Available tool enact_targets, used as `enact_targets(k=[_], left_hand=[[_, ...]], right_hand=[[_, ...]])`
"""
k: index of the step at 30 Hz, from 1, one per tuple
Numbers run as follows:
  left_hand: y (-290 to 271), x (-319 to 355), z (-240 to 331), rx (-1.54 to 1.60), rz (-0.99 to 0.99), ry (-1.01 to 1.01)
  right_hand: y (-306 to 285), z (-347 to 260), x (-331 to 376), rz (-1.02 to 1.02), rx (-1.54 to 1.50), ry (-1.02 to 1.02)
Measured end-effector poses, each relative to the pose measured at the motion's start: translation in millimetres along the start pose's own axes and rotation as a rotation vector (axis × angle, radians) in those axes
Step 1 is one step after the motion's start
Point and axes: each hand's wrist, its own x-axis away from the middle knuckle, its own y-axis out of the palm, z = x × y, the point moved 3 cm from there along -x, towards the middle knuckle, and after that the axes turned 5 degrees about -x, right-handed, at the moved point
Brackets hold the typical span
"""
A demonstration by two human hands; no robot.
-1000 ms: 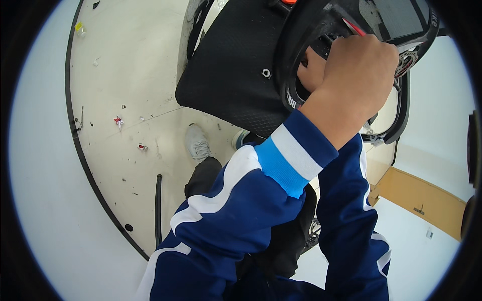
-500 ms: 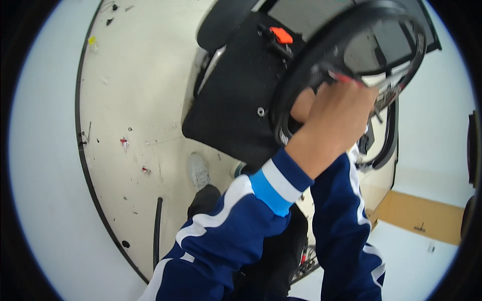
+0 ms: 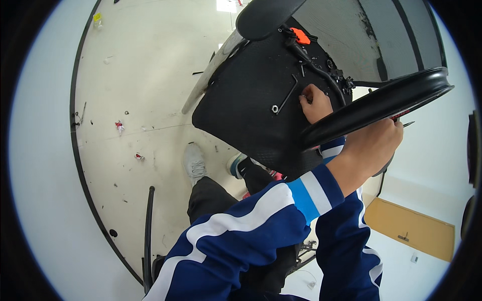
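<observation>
My left hand point(image 3: 371, 145) is closed at the middle of a black wheel point(image 3: 376, 108), which it holds tilted nearly edge-on over the chair's right side. Beyond the rim, my right hand point(image 3: 317, 104) rests over the black chair seat point(image 3: 236, 105), its fingertips pinched together. Whatever is between those fingertips is too small to make out. Left of that hand lie an L-shaped hex key point(image 3: 288, 94) and a silver nut point(image 3: 275, 109). Farther back on the seat are a curved black bar point(image 3: 321, 72), an orange piece point(image 3: 300, 36) and several small dark parts point(image 3: 341, 78).
A black armrest point(image 3: 266, 17) rises at the seat's far left, and a mesh backrest point(image 3: 351, 35) stands behind. Bits of litter dot the pale floor point(image 3: 150, 90). A black tube point(image 3: 149, 226) stands at lower left; my shoe point(image 3: 195, 160) is before the chair.
The wheel has turned from showing its open side to nearly edge-on and come lower. My right hand, earlier partly hidden behind the wheel, now shows at the seat. The view has shifted slightly.
</observation>
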Motion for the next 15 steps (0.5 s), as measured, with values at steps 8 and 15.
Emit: enact_targets(k=[8,15], left_hand=[[-1.4,4.8,3.8,-0.088,-0.013,0.026],[3.0,14.6,22.2,-0.346,0.240,-0.024]], right_hand=[[-2.4,50.7,-3.8,0.099,-0.292,0.305],[-2.4,72.1,-17.4,0.413,-0.391,0.634]])
